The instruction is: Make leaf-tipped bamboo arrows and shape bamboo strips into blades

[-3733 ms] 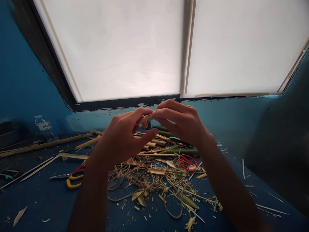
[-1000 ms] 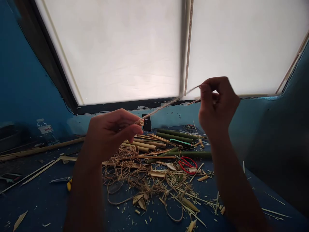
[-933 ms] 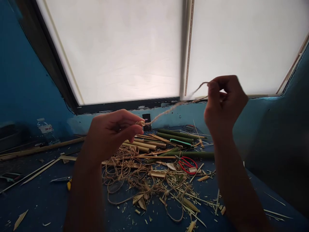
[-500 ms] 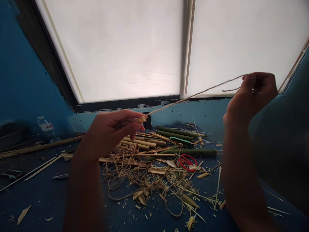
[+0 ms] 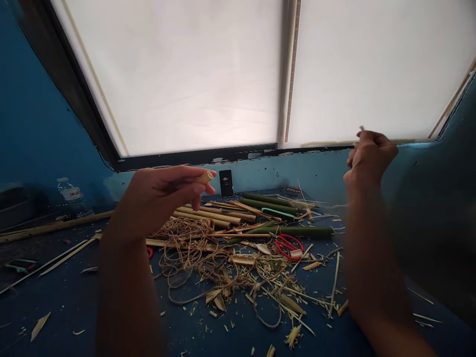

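Note:
My left hand [image 5: 167, 191], left of centre, pinches a short pale bamboo piece [image 5: 206, 177], its cut end facing right. My right hand [image 5: 372, 151] is raised at the right in front of the window, fingers closed, with a short end of twine [image 5: 362, 129] sticking up from them. No twine shows between my hands. Below them lies a tangled heap of brown twine [image 5: 189, 238] on the dark blue table, beside pale bamboo tubes [image 5: 223, 217].
Green bamboo stalks [image 5: 305, 231], red-handled scissors [image 5: 288, 246], and shavings [image 5: 275, 277] cover the table's middle. A phone [image 5: 226, 183] leans on the wall. A water bottle [image 5: 70, 196] stands at the left, near a long bamboo pole [image 5: 55, 226].
The twine stretched between my hands no longer shows there. My right hand has moved down and left, its fingers closing in. My left hand has shifted slightly left with the bamboo piece.

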Available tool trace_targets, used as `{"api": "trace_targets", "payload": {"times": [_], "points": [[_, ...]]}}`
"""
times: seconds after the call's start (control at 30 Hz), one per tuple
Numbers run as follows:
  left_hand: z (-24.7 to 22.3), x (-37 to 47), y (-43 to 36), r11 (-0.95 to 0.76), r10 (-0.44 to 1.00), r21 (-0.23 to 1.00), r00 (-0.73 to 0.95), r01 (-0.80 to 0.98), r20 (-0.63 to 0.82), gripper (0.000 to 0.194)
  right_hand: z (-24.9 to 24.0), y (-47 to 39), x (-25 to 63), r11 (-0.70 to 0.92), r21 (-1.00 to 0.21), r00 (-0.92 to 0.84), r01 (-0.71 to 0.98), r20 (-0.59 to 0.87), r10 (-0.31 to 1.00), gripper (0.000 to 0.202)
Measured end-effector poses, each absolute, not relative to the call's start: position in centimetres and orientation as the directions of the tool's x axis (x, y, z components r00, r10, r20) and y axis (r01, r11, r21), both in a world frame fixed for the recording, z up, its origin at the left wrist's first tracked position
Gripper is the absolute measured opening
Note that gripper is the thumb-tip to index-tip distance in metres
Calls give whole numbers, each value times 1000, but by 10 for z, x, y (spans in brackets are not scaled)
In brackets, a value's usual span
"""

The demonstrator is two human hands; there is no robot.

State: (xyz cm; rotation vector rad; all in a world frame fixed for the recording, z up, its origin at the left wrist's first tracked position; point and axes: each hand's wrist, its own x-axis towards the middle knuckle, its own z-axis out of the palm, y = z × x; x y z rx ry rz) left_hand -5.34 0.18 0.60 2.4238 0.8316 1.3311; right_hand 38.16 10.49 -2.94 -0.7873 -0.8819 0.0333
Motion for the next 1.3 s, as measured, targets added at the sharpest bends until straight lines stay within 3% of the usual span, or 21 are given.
{"api": "trace_targets", "payload": {"times": [0.13,0.27,0.43,0.67,0.77,1.0,1.3], "points": [[6,-56,4,-795,606,481,464,369,646,19,-25,96,370,692,-694,566,199,658,497,5],[5,-48,8,-799,598,489,545,348,588,21,-13,72,333,720,-664,380,202,730,568,12],[2,-32,9,-796,602,468,585,384,544,19,-6,37,287,838,-543,46,54,840,541,27],[-2,-22,7,-838,539,442,615,320,576,23,-6,-7,252,886,-452,-321,-104,858,400,30],[-3,-21,5,-882,465,389,631,267,621,23,-6,-19,244,872,-477,-436,-109,811,390,31],[-2,-17,3,-916,373,144,665,374,647,16,-4,-24,240,845,-509,-473,-163,792,386,33],[-1,-12,-1,-896,372,67,660,439,653,6,-7,-12,238,858,-476,-426,-192,828,364,29]]}}
